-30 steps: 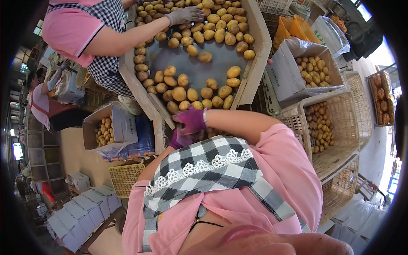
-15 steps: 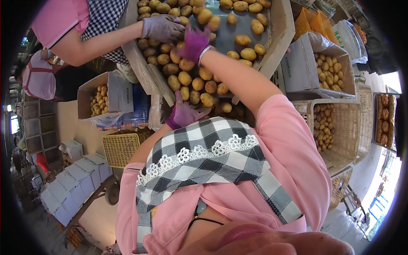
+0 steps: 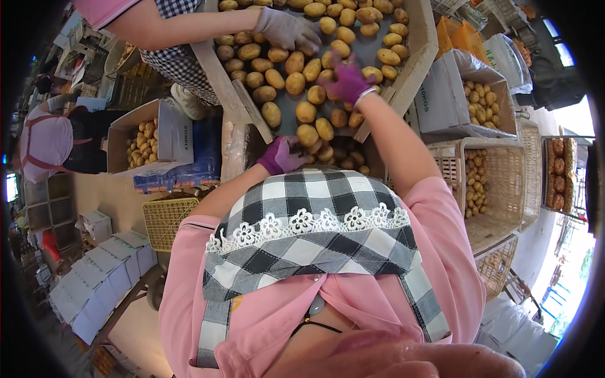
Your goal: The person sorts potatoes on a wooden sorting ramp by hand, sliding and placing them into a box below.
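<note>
Yellow-brown potatoes point(image 3: 294, 83) lie spread over the sorting tray point(image 3: 244, 101), which has a grey bed, wooden sides and a narrowed near outlet. My right hand point(image 3: 346, 79), in a purple glove, reaches onto the potatoes at the right of the bed, fingers spread. My left hand point(image 3: 280, 155), also gloved in purple, is at the outlet's lower left beside potatoes that pile into a dark receptacle below, partly hidden by my apron; its fingers are apart. A co-worker's grey-gloved hand point(image 3: 287, 28) rests among potatoes higher on the tray.
Cardboard boxes of potatoes flank the tray, left point(image 3: 173, 142) and right point(image 3: 435, 94). Plastic crates point(image 3: 498, 220) stand at the right, a yellow basket point(image 3: 167, 223) lower left. Another person point(image 3: 47, 142) works at far left; stacked white boxes point(image 3: 101, 286) sit on a cart.
My right hand has moved to the right across the potatoes. The co-worker's gloved hand has shifted right and up. More potatoes now lie across the middle and far part of the bed.
</note>
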